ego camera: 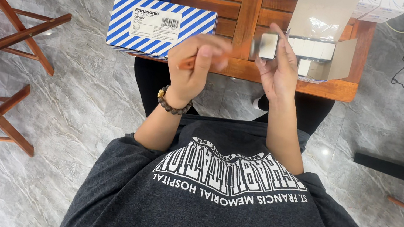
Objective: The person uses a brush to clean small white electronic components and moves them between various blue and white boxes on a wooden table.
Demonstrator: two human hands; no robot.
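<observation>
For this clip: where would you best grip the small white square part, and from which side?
By its two opposite side edges, coming from the right and behind, roughly as the right hand pinches the small white part now. Its flat face then stays open toward the orange-handled tool in the left hand.

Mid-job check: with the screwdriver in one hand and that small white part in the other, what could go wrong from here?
1. The white part is pinched only by the fingertips of the right hand, out past the table edge; a slip would likely drop it to the floor.
2. The left hand points the orange-handled screwdriver toward the right hand; it could jab the fingers.
</observation>
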